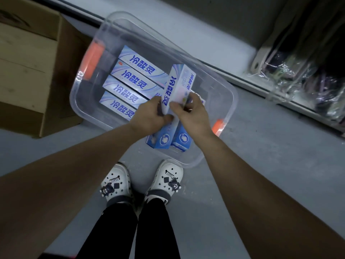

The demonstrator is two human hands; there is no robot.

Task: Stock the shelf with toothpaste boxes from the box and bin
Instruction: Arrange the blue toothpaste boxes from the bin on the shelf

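A clear plastic bin (214,86) with orange handles sits on the grey floor in front of my feet. Several white-and-blue toothpaste boxes (128,85) lie flat side by side in its left half. Both hands hold a small bundle of toothpaste boxes (179,83) above the bin, tilted on end. My left hand (151,114) grips the bundle from the left and my right hand (190,111) from the right. The bundle's blue lower ends (168,139) show below my wrists.
A brown cardboard box (28,68) stands on the floor to the left of the bin. The shelf's base edge (242,81) runs diagonally behind the bin, with bagged goods (302,71) at the upper right. My white clogs (141,182) stand just behind the bin.
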